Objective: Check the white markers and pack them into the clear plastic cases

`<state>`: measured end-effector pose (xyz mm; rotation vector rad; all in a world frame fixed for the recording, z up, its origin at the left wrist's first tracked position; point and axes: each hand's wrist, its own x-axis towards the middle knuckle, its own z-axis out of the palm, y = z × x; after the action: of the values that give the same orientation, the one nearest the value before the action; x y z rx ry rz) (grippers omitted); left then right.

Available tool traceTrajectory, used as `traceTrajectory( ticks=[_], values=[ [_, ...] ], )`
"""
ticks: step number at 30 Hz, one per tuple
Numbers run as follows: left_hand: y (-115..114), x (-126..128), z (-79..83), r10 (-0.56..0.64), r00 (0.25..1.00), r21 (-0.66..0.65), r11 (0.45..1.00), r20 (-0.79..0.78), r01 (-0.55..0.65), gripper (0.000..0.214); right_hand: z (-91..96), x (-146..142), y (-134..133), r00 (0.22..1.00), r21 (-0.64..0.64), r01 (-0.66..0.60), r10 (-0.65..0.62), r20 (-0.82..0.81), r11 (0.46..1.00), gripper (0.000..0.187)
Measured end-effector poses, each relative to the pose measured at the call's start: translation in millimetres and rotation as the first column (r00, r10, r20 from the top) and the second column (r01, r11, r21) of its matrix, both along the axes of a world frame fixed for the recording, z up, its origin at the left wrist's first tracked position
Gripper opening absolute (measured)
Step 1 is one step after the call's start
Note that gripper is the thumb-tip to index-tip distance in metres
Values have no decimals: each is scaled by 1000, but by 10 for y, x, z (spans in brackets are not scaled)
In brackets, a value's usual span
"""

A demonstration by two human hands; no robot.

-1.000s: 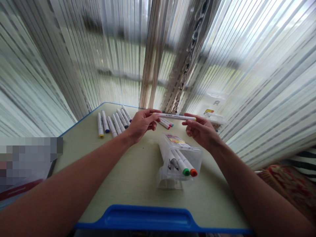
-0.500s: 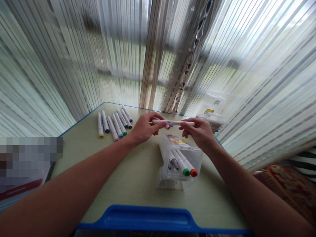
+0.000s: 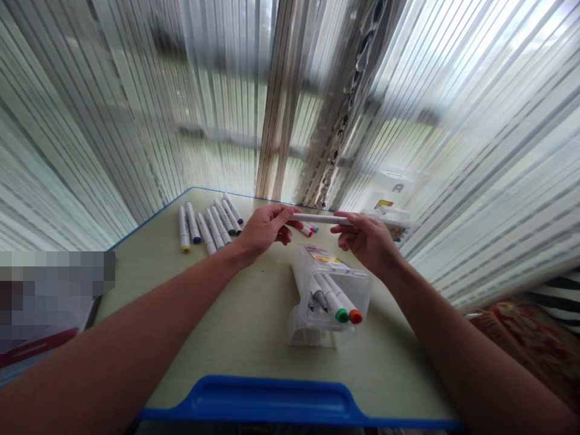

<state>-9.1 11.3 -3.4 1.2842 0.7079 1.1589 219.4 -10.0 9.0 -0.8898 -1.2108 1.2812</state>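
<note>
My left hand and my right hand hold one white marker level between them above the table, each pinching one end. Below it a clear plastic case lies on its side, with a grey, a green and an orange-capped marker inside. A row of several white markers with coloured caps lies on the table left of my left hand. Two more markers lie just behind the held one.
The pale green table has a blue rim and a blue handle at its near edge. A clear lid rests at the far right corner. Sheer curtains hang close behind and on both sides. A patterned cushion lies at the right.
The two hands have lifted the marker slightly and carried it a little toward the right. The markers on the table and the case have not moved.
</note>
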Motion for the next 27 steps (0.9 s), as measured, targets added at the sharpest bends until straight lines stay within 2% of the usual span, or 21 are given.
traceTrajectory(
  ticks=[6, 10, 15, 20, 24, 27],
  values=[
    [15, -8, 19, -15, 995, -99, 995, 94, 24, 26, 38, 4, 4, 999, -74, -4, 1, -46, 997, 28],
    [6, -13, 38, -22, 991, -121, 992, 131, 39, 28, 50, 3, 4, 998, -97, -7, 0, -68, 995, 29],
    [9, -15, 29, -6, 995, -114, 993, 97, 17, 26, 34, -6, -1, 999, -39, 21, -22, -28, 999, 25],
    [2, -14, -7, 13, 1000, 7, 1000, -27, -13, 28, 0, -41, -5, 997, 43, 69, -70, 38, 997, 32],
    [-13, -8, -34, 38, 991, 144, 989, -132, -19, 30, -21, -49, -5, 994, 68, 87, -92, 65, 994, 32],
    [-25, 4, -41, 69, 982, 196, 980, -177, -33, 30, -32, -43, -6, 991, 83, 92, -100, 92, 992, 31]
  ],
)
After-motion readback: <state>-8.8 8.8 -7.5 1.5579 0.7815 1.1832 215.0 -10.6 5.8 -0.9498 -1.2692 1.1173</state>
